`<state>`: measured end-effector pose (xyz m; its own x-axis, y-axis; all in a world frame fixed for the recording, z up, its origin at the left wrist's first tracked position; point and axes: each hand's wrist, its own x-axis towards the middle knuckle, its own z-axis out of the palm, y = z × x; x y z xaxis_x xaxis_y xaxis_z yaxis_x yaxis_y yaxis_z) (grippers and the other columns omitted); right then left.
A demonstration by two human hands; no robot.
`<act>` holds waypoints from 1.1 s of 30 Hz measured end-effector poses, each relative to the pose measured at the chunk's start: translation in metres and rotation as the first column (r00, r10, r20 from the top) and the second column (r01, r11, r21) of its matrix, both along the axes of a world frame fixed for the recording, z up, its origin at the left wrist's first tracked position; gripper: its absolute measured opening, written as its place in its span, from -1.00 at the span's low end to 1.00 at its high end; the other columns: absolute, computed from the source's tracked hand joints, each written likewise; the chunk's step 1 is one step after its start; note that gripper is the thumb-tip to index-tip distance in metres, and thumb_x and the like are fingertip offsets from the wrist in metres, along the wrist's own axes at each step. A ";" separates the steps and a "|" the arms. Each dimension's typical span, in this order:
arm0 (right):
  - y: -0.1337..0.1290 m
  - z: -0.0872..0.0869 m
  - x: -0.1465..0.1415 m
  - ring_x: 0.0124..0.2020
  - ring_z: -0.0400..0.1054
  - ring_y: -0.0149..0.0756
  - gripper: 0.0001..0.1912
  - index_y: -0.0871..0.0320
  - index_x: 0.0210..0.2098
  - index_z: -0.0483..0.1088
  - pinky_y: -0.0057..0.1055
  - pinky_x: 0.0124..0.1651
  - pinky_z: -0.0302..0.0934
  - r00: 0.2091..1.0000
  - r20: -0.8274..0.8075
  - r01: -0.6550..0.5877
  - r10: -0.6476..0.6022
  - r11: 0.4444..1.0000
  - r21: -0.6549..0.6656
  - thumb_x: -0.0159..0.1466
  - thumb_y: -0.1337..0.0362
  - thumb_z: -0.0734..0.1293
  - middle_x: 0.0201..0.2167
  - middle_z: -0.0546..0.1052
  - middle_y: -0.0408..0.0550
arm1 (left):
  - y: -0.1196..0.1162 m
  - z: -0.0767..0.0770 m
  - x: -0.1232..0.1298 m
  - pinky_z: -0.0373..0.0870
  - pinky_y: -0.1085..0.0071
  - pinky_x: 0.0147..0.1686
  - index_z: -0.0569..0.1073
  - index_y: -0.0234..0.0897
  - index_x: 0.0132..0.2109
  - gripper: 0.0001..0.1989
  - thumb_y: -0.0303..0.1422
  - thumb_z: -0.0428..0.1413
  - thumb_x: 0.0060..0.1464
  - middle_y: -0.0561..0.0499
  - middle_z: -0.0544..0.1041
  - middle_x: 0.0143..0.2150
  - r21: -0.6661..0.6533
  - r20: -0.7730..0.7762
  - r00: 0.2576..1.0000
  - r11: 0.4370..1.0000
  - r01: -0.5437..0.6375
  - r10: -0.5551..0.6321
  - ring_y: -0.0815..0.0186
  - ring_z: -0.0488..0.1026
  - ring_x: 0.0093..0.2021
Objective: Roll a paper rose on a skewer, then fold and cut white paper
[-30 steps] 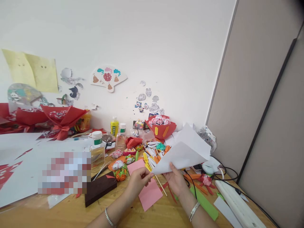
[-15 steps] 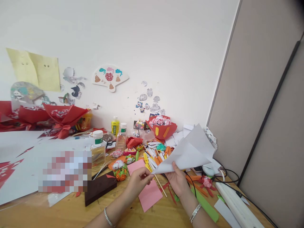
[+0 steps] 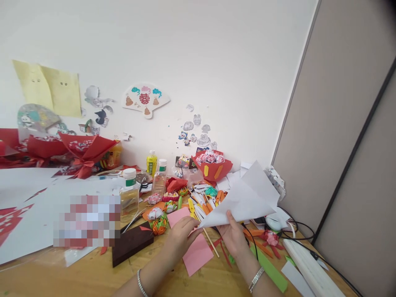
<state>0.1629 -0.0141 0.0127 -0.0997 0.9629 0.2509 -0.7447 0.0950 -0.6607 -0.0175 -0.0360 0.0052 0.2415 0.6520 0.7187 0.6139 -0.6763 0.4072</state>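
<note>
A large sheet of white paper [image 3: 244, 198], curled into a loose cone shape, is held up above the table by both hands. My left hand [image 3: 182, 235] pinches its pointed lower left end. Under its lower edge lies my right hand [image 3: 232, 235], with the thumb on the front of the paper and the fingers behind it, partly hidden. Pink square papers [image 3: 198, 255] lie on the table below, and a thin wooden stick [image 3: 210, 242] rests between the hands. Behind the sheet are folded white, orange and yellow paper strips [image 3: 198, 206].
Folded paper flowers [image 3: 159, 225], a dark brown block [image 3: 133, 245] and clear bottles [image 3: 129, 194] stand left of the hands. A red-wrapped bouquet [image 3: 213, 167] is at the back. On the right lie a white power strip [image 3: 312, 268], black cables [image 3: 305, 237] and a green paper strip [image 3: 269, 270].
My left hand has turned slightly, its fingers closer over the paper's tip. The paper and my right hand are nearly where they were. The whole view has shifted a little.
</note>
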 end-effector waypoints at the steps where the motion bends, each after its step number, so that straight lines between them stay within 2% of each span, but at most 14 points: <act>1: 0.000 0.000 0.000 -0.11 0.40 -0.20 -0.69 0.04 -0.15 0.42 -0.18 -0.04 0.32 1.000 -0.001 -0.002 0.002 1.000 -0.005 0.12 0.14 0.38 -0.18 0.54 -0.12 | 0.000 0.000 0.000 0.31 0.41 -0.34 0.46 -0.23 -0.32 -0.78 -0.23 -0.01 0.14 -0.07 0.52 -0.38 0.009 -0.002 1.000 1.000 0.008 -0.008 0.25 0.43 -0.34; 7: 0.000 0.001 0.000 -0.10 0.40 -0.20 -0.66 0.07 -0.11 0.40 -0.16 -0.04 0.30 1.000 -0.007 0.017 -0.017 1.000 -0.025 0.12 0.15 0.38 -0.18 0.54 -0.08 | -0.002 0.004 0.001 0.31 0.44 -0.41 0.43 -0.25 -0.43 -0.76 -0.25 0.01 0.12 -0.04 0.50 -0.46 -0.026 0.022 1.000 1.000 -0.009 0.009 0.29 0.41 -0.42; 12: -0.001 0.002 -0.001 -0.12 0.41 -0.21 -0.69 0.08 -0.15 0.42 -0.18 -0.03 0.30 1.000 -0.027 0.001 -0.001 1.000 -0.021 0.11 0.16 0.39 -0.18 0.54 -0.08 | 0.003 0.002 0.003 0.26 0.46 -0.47 0.46 -0.25 -0.48 -0.80 -0.27 0.09 0.04 0.01 0.50 -0.53 -0.104 0.090 0.994 0.993 -0.057 0.066 0.33 0.38 -0.51; 18: -0.003 0.003 -0.003 -0.15 0.42 -0.23 -0.72 0.08 -0.15 0.42 -0.20 -0.03 0.29 0.997 -0.070 -0.029 0.028 0.999 -0.024 0.14 0.19 0.38 -0.20 0.55 -0.09 | 0.004 0.004 0.005 0.25 0.46 -0.49 0.44 -0.27 -0.54 -0.78 -0.29 0.08 -0.01 0.03 0.47 -0.57 -0.241 0.187 0.978 0.969 -0.046 0.093 0.34 0.36 -0.53; 23: -0.002 0.003 -0.004 -0.07 0.37 -0.21 -0.64 0.05 -0.11 0.39 -0.19 0.02 0.26 0.999 -0.044 -0.013 0.013 1.000 -0.007 0.09 0.23 0.42 -0.14 0.53 -0.13 | 0.001 0.010 0.006 0.25 0.46 -0.51 0.36 -0.27 -0.55 -0.76 -0.25 0.04 -0.03 0.03 0.44 -0.59 -0.402 0.226 0.971 0.916 0.019 0.079 0.33 0.36 -0.52; 28: -0.006 0.003 -0.009 -0.07 0.36 -0.20 -0.52 0.08 -0.08 0.37 -0.23 0.02 0.24 0.996 0.065 0.058 -0.058 0.998 0.006 0.00 0.23 0.48 -0.16 0.53 -0.10 | 0.002 0.009 0.009 0.26 0.45 -0.51 0.40 -0.30 -0.44 -0.76 -0.20 0.02 -0.04 0.04 0.42 -0.54 -0.509 0.208 0.977 0.848 0.148 -0.046 0.34 0.35 -0.53; 31: -0.009 0.002 -0.012 -0.07 0.36 -0.20 -0.53 0.09 -0.10 0.38 -0.22 0.02 0.24 0.993 0.110 0.049 -0.052 0.998 0.030 0.00 0.23 0.48 -0.16 0.53 -0.08 | 0.002 0.007 0.010 0.23 0.47 -0.55 0.35 -0.29 -0.49 -0.76 -0.20 0.00 -0.06 0.09 0.38 -0.58 -0.585 0.229 0.972 0.790 0.185 -0.058 0.39 0.31 -0.59; 33: -0.009 0.000 -0.013 -0.08 0.37 -0.19 -0.56 0.10 -0.11 0.38 -0.21 -0.02 0.26 0.991 0.128 0.026 -0.033 0.998 0.051 0.01 0.22 0.46 -0.17 0.52 -0.07 | 0.003 0.005 0.011 0.20 0.48 -0.57 0.28 -0.26 -0.53 -0.76 -0.19 0.00 -0.08 0.12 0.35 -0.61 -0.609 0.236 0.971 0.772 0.181 -0.041 0.41 0.28 -0.62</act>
<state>0.1498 -0.0234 0.0128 -0.1059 0.9527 0.2849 -0.6504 0.1504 -0.7446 -0.0066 -0.0333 0.0104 0.2388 0.9494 0.2039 0.4096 -0.2889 0.8653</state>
